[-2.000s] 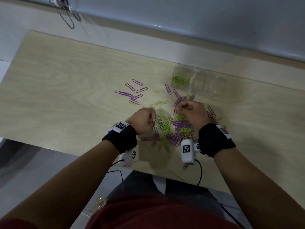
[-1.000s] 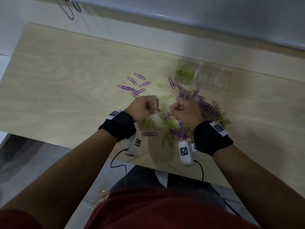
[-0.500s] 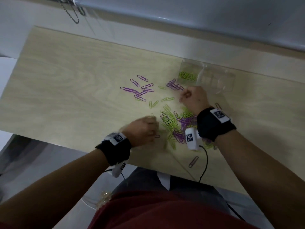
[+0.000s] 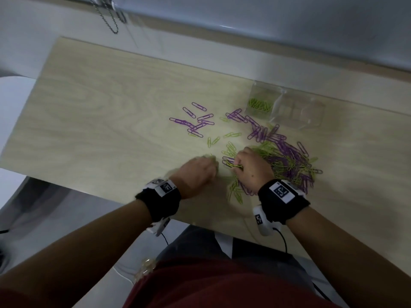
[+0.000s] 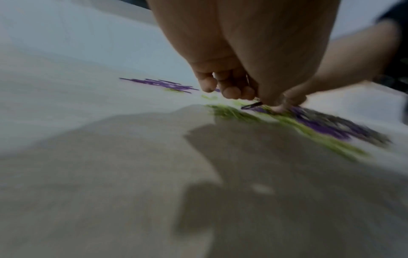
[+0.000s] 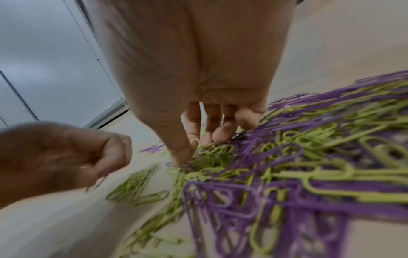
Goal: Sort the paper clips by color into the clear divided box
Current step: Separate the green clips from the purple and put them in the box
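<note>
1. The mixed pile of green and purple paper clips lies on the wooden table, near its front edge.
2. The right hand rests on the pile's left edge, fingertips pressed down into the green clips; whether they pinch one cannot be told.
3. The left hand, blurred, sits just left of the pile with fingers curled; whether it holds a clip is unclear.
4. The clear divided box stands beyond the pile, well apart from both hands, with green clips in its left compartment.
5. Loose purple clips lie scattered farther left.
</note>
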Available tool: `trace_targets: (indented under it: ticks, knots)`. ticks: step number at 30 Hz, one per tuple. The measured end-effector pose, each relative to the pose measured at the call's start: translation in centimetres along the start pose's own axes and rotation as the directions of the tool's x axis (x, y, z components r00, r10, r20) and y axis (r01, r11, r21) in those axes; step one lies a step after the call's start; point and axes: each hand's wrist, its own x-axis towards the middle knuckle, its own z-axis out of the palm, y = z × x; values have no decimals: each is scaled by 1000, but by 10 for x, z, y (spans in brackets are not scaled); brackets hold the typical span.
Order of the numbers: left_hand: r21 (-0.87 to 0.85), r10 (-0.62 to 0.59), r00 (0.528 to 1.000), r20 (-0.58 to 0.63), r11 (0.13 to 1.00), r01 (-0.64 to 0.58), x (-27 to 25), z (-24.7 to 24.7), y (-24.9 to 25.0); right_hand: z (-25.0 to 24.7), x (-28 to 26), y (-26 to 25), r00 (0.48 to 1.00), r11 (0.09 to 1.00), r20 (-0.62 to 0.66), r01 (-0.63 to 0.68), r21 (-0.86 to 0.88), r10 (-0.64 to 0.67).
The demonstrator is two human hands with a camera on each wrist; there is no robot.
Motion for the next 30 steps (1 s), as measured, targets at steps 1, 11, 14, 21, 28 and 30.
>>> trace_targets:
  ticks: [1,11,14,21,28,30]
  knots:
    - [-74,-65,994,-83,996,59,4,-9,-4,-2,-2,4,1000,999,12,7,36,-7]
    - [-256,-477,811,-338,876,409,20,-19,-79,-46,43,-4,991,991,1,133,14,-133]
    - [-150,-387,835,-392,922,357,10,-4,-74,-45,66,-19,984,980,-16,176,-97,-178]
    - [2,-297,848,-439,943,332,5,7,-78,-22,59,-12,974,930,75,226,-292,-213]
    - [57,-289,862,-417,938,342,5,5,-78,-10,25,-11,934,872,70,351,-340,-349]
    - [76,-275,878,-393,941,329,6,5,-79,-12,34,-24,933,873,38,350,-340,-359]
